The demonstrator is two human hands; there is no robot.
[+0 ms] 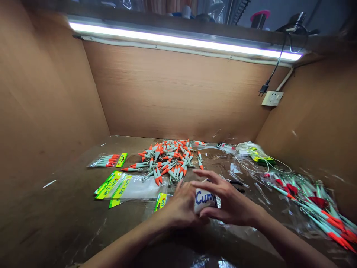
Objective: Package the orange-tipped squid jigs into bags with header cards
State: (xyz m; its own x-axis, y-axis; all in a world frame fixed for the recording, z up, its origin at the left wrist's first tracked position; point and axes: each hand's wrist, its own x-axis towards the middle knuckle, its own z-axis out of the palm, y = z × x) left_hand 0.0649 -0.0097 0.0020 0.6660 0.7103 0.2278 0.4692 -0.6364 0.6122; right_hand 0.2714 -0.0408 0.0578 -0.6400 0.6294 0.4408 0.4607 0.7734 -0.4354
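Between my hands is a small white rounded thing (pixel 205 201) with blue handwritten letters on its side; I cannot tell its exact kind. My left hand (pixel 182 204) is closed against its left side, with most of the fingers hidden. From the right, my right hand (pixel 230 197) curves round it, fingers over the top and thumb below. Just beyond them lies a heap of orange-and-pale-green fishing lures (pixel 167 160) with metal hooks. A yellow-topped lure bag (pixel 161 201) is partly hidden behind my left forearm.
Flat BCT LURE bags (pixel 111 186) lie to the left, near a filled lure packet (pixel 107 160). Dark-handled pliers (pixel 237 185) rest behind my right hand. On the right are more lures (pixel 320 208) and a white bundle (pixel 248 149). A plug (pixel 263 88) hangs by the socket (pixel 272 98).
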